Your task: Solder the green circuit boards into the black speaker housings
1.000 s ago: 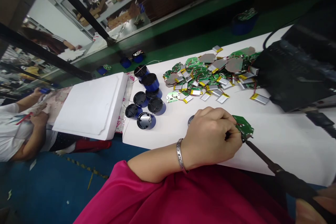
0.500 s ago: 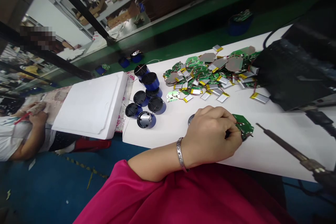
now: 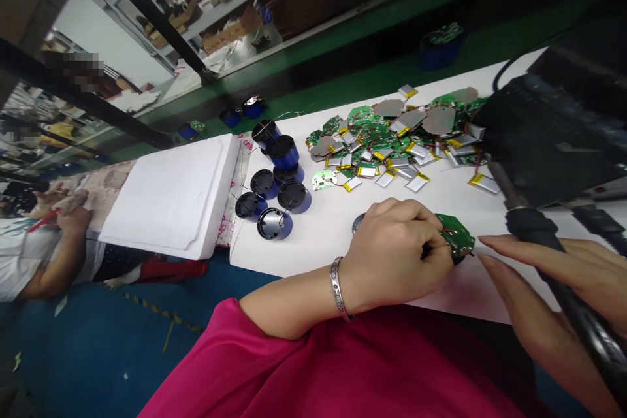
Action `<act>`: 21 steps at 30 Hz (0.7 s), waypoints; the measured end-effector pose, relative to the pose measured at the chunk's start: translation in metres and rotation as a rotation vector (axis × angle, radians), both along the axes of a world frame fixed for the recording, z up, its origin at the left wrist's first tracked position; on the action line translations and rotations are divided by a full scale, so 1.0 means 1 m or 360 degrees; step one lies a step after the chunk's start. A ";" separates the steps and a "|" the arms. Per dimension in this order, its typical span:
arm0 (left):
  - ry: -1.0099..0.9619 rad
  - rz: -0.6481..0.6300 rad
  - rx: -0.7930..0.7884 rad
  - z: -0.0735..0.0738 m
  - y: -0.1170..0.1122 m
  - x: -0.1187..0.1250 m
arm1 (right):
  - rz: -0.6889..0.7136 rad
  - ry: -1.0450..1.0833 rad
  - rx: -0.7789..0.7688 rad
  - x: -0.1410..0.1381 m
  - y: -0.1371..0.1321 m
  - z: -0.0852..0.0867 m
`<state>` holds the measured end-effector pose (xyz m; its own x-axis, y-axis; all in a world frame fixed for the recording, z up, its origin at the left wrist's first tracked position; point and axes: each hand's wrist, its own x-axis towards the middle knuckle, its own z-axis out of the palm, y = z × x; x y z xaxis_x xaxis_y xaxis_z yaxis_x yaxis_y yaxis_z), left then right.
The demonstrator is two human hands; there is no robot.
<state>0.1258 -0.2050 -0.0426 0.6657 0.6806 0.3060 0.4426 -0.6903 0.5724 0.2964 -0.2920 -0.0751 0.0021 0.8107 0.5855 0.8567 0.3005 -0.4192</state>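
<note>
Left grip (image 3: pixel 392 248): my fingers are pressed together, pinching the board's edge, with my silver link bracelet (image 3: pixel 336 287) on the wrist and my magenta sleeve (image 3: pixel 304 359) below the arm.

Right grip (image 3: pixel 553 281): my fingers (image 3: pixel 519 248) are spread and reach toward the board. The iron's handle lies across this hand, but I cannot tell how tightly it is held.

Circuit board: a green, angular printed circuit board (image 3: pixel 455 236) sits in my left grip, just above the tabletop, with thin red wire at its edge.

Soldering iron: a slim black-handled soldering iron (image 3: pixel 533 225) points up and away from the board, its tip near the black case.

Good handling: a firm pinch at the board's rim keeps my fingers off the hot work, and the iron's tip is best kept clear of the loose wire.

Tabletop: the white tabletop (image 3: pixel 343 235) carries a heap of green boards and silver pouch batteries (image 3: pixel 392 137), a black case (image 3: pixel 543 130), and open blue cylindrical housings (image 3: pixel 284 153). A round metal disc (image 3: pixel 357 223) lies half-hidden by my left grip.

Nearby: a white foam sheet (image 3: pixel 166 199) lies beside the housings, and past it a co-worker's hands (image 3: pixel 73 222) hold a red-handled tool (image 3: pixel 42 221).
</note>
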 end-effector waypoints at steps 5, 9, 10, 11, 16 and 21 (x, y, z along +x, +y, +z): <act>-0.0059 0.0006 0.0021 0.000 0.001 0.000 | -0.0062 -0.0129 0.0003 -0.003 0.001 0.000; -0.0065 0.0009 0.0014 -0.001 0.001 0.000 | 0.0004 -0.0070 -0.0056 -0.004 0.001 0.002; -0.0065 0.0009 0.0012 -0.001 0.001 0.000 | 0.0005 -0.0062 -0.0053 -0.004 0.001 0.002; -0.0064 0.0011 0.0010 -0.001 0.001 0.000 | -0.0007 -0.0066 -0.0063 -0.004 0.001 0.002; -0.0075 0.0017 0.0006 -0.001 0.001 0.000 | -0.0010 -0.0099 -0.0099 -0.004 0.002 0.001; -0.0074 0.0012 0.0002 -0.001 0.001 -0.001 | 0.0016 -0.0059 -0.0154 -0.002 0.000 -0.003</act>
<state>0.1253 -0.2043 -0.0435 0.6455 0.6852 0.3374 0.4209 -0.6878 0.5914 0.2939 -0.2924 -0.0782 -0.0263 0.8633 0.5041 0.8693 0.2687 -0.4148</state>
